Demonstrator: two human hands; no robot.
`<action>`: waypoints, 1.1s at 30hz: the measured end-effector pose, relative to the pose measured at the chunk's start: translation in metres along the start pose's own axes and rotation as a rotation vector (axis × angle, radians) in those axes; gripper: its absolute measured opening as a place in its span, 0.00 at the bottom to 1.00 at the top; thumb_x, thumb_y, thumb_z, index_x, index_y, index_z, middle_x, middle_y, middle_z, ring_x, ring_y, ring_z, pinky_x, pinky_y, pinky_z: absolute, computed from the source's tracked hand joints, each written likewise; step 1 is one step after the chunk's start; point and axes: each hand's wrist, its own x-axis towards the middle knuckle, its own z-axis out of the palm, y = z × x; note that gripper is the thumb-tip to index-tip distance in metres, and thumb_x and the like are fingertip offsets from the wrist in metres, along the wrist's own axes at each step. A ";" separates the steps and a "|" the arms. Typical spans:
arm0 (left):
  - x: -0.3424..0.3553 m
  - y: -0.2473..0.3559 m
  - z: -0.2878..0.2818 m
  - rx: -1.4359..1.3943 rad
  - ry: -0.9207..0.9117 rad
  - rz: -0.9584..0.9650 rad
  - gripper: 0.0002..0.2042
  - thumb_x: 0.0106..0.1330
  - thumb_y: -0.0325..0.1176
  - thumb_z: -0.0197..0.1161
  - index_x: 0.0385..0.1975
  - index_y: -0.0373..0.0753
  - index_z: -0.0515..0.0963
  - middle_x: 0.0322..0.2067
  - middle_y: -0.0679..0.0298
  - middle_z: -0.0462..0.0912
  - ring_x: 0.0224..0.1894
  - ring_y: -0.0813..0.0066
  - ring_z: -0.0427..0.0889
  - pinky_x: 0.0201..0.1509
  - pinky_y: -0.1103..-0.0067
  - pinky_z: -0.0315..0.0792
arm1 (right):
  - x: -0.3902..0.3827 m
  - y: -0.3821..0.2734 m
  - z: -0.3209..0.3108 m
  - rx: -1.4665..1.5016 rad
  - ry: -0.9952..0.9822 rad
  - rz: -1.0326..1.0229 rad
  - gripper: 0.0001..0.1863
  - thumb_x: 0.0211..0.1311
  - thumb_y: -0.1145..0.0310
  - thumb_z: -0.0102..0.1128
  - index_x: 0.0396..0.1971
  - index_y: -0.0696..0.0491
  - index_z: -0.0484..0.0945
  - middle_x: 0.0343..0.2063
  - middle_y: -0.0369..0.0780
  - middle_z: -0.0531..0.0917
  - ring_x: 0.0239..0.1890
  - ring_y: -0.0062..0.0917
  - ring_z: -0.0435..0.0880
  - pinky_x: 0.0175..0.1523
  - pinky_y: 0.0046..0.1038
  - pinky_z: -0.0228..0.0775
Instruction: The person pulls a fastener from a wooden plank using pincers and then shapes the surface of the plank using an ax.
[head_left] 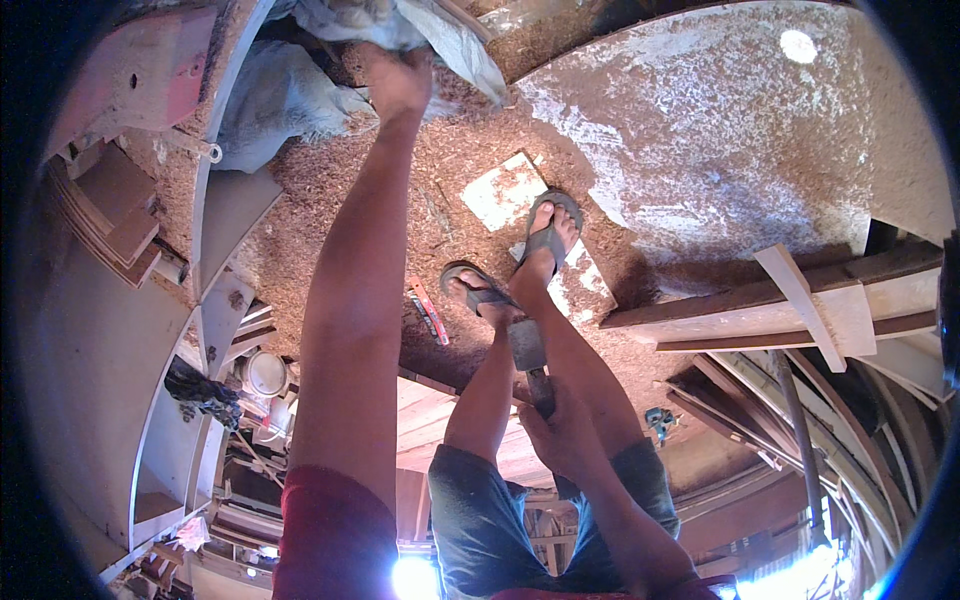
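My left arm stretches to the far side, where my left hand (397, 82) is closed at the bunched folds of a pale grey plastic sack (455, 50). Its fingertips are partly hidden and blurred there. Closer to my body, my right hand (562, 435) is wrapped round the dark handle of a tool with a flat grey rectangular head (528, 346). I cannot make out its exact kind. That tool is above my legs, with its head pointing away from me. More of the pale sheeting (275, 100) lies left of my left hand.
Wood shavings (330, 170) cover the floor round my sandalled feet. A red strip-like tool (430, 312) lies by the left foot. White boards (500, 190) lie under and beside the right foot. A large dusty panel (710, 130), stacked timber (850, 420) and a curved cabinet side (90, 370) flank me.
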 end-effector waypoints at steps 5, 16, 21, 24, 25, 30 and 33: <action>0.018 -0.112 -0.033 0.380 -0.192 -0.010 0.18 0.60 0.36 0.61 0.46 0.30 0.77 0.46 0.46 0.79 0.51 0.47 0.76 0.58 0.63 0.69 | -0.002 -0.009 -0.004 -0.009 -0.029 -0.012 0.18 0.63 0.67 0.59 0.46 0.63 0.71 0.28 0.50 0.81 0.32 0.42 0.83 0.38 0.40 0.73; 0.050 -0.132 -0.041 0.817 -0.438 -0.359 0.18 0.61 0.44 0.60 0.49 0.45 0.81 0.50 0.54 0.83 0.53 0.54 0.82 0.57 0.64 0.75 | -0.001 -0.016 -0.013 -0.070 -0.012 0.070 0.17 0.64 0.69 0.59 0.48 0.63 0.72 0.37 0.52 0.82 0.44 0.40 0.83 0.49 0.37 0.74; 0.065 -0.218 -0.105 0.367 -0.006 -0.021 0.14 0.59 0.42 0.68 0.41 0.42 0.84 0.47 0.53 0.84 0.49 0.53 0.83 0.52 0.66 0.76 | -0.011 -0.013 -0.014 -0.142 -0.076 -0.044 0.14 0.64 0.67 0.59 0.42 0.63 0.73 0.33 0.51 0.80 0.39 0.41 0.82 0.44 0.39 0.73; 0.038 -0.134 -0.076 -0.017 0.132 -0.105 0.14 0.61 0.38 0.69 0.41 0.36 0.83 0.45 0.49 0.84 0.44 0.54 0.83 0.48 0.66 0.76 | -0.004 -0.002 -0.010 -0.068 0.019 -0.023 0.15 0.63 0.67 0.60 0.41 0.62 0.72 0.30 0.50 0.78 0.37 0.41 0.81 0.42 0.40 0.72; 0.030 -0.103 -0.092 -0.001 0.160 -0.190 0.13 0.62 0.37 0.68 0.40 0.33 0.83 0.45 0.48 0.84 0.42 0.54 0.83 0.46 0.66 0.76 | -0.005 0.000 -0.008 -0.064 0.041 -0.046 0.15 0.63 0.66 0.60 0.41 0.62 0.72 0.30 0.50 0.78 0.36 0.41 0.81 0.42 0.40 0.71; -0.034 0.007 -0.193 -0.915 0.142 -0.856 0.20 0.71 0.38 0.61 0.59 0.39 0.69 0.56 0.60 0.78 0.55 0.64 0.78 0.50 0.71 0.72 | -0.008 0.011 0.006 0.029 0.217 -0.283 0.21 0.61 0.63 0.60 0.46 0.63 0.70 0.25 0.49 0.77 0.29 0.41 0.80 0.38 0.40 0.73; -0.073 0.099 -0.268 -1.070 -0.064 -0.945 0.24 0.72 0.41 0.59 0.63 0.40 0.63 0.64 0.57 0.69 0.60 0.55 0.75 0.59 0.63 0.76 | -0.010 0.040 0.020 0.406 0.144 -0.143 0.21 0.60 0.64 0.58 0.48 0.62 0.71 0.21 0.41 0.78 0.22 0.31 0.80 0.31 0.35 0.73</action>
